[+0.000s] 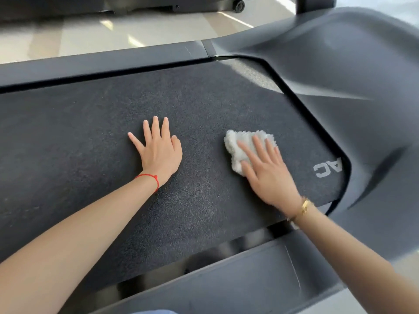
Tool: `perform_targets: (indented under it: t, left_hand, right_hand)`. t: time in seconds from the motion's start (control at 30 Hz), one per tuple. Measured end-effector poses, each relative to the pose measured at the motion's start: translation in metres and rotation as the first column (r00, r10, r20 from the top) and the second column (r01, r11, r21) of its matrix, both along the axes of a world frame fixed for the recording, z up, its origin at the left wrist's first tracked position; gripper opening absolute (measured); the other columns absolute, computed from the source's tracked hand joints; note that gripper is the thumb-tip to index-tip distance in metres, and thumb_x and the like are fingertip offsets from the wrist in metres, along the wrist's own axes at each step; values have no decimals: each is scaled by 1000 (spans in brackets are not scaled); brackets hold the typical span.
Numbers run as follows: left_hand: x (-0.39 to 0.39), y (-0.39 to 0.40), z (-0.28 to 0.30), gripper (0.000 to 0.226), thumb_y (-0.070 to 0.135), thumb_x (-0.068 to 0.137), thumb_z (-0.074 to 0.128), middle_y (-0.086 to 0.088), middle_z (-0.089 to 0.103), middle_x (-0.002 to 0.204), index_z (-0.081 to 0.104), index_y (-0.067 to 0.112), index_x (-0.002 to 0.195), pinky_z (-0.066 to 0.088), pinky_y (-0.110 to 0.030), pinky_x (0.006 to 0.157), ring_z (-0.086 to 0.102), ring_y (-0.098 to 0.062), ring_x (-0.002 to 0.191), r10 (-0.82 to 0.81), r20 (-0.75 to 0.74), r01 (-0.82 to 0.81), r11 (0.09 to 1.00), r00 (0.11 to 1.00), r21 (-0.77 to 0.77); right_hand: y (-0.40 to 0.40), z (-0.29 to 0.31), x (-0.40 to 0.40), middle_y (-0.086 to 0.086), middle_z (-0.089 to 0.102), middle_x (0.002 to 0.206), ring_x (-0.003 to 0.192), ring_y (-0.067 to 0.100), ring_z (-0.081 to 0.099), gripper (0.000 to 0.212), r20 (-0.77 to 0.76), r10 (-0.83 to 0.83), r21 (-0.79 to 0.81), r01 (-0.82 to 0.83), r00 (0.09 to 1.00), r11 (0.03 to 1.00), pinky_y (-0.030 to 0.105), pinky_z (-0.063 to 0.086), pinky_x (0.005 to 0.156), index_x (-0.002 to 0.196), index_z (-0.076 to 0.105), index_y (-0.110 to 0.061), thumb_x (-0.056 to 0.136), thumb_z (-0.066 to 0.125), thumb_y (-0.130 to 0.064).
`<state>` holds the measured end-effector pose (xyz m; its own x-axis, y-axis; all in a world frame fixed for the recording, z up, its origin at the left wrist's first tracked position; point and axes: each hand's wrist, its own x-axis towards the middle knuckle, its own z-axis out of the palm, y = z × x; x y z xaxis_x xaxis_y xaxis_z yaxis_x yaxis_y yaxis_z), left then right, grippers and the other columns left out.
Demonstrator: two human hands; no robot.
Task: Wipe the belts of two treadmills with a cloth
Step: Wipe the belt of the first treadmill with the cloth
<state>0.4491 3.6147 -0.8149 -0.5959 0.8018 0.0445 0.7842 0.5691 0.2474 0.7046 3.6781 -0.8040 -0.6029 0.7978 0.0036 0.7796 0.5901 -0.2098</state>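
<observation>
A dark textured treadmill belt [95,137] fills the middle of the head view. My left hand [158,148] lies flat on the belt with fingers spread and nothing under it. My right hand [266,171] presses flat on a white fluffy cloth [243,141], which is bunched on the belt to the right of my left hand. Only the cloth's far and left parts show past my fingers. White letters [326,169] are printed on the belt near its right end.
Grey side rails run along the far edge [102,62] and near edge [238,275] of the belt. The grey motor cover [353,71] rises at the right. Across a strip of pale floor [113,32], the base of another machine [136,5] stands at the top.
</observation>
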Motion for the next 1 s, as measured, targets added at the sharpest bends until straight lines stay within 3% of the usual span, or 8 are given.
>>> perform_targets:
  t: [0.1,0.23,0.37,0.5,0.63,0.8,0.9,1.0]
  left_hand:
    - [0,4,-5,58,32,102,28,-5,11,166,16,19,158,-2,-67,117,2,-27,153,14,-18,-14,1000,1000,10]
    - [1,4,-10,59,32,102,29,-6,14,165,17,18,158,2,-66,118,6,-28,153,19,-61,-17,999,998,27]
    - [1,5,-11,59,31,102,28,-5,13,166,17,19,158,3,-65,118,6,-27,153,21,-73,-19,1000,997,18]
    - [0,5,-12,59,33,101,25,-3,12,166,16,20,158,4,-63,119,6,-25,153,24,-105,-24,1000,994,1]
    - [-1,7,-12,61,36,100,19,-4,12,166,13,21,159,6,-64,119,6,-26,153,19,-121,-23,999,992,-32]
    - [-1,9,-12,65,38,96,10,-4,11,166,11,21,159,7,-64,118,6,-26,153,23,-144,-32,998,989,-60]
    - [0,9,-11,67,39,95,7,-4,10,166,9,21,159,9,-64,118,6,-26,153,17,-152,-29,996,988,-79]
    - [-1,10,-11,68,40,94,4,-3,9,166,8,21,159,8,-64,118,4,-26,153,17,-156,-32,995,988,-92]
  right_hand:
    - [67,-1,-8,9,8,165,150,37,3,53,25,-143,15,143,989,990,46,1,122,156,16,-35,104,28,-40]
    - [125,-1,-54,9,8,165,150,40,1,52,2,-182,-31,182,983,983,49,-2,122,156,17,-34,104,24,-42]
    - [108,-6,-129,8,13,163,147,41,12,54,46,111,63,-113,993,992,51,8,120,156,15,-32,103,23,-43]
    - [97,-13,-156,6,12,165,151,36,5,53,-34,325,-14,-326,945,945,46,2,123,155,20,-34,104,27,-43]
    - [171,-10,-143,15,21,159,142,42,22,51,35,161,154,-165,986,974,46,10,119,154,26,-23,105,28,-36]
    - [248,0,-168,15,4,164,149,41,0,55,55,-107,-25,109,993,994,51,-2,122,156,15,-27,103,15,-44]
    - [247,5,-211,11,7,164,149,43,-2,55,62,-15,-46,18,998,999,53,-1,120,155,14,-28,102,18,-44]
    - [217,7,-257,7,12,163,148,42,1,56,68,205,-37,-203,976,978,53,0,120,155,15,-27,102,23,-44]
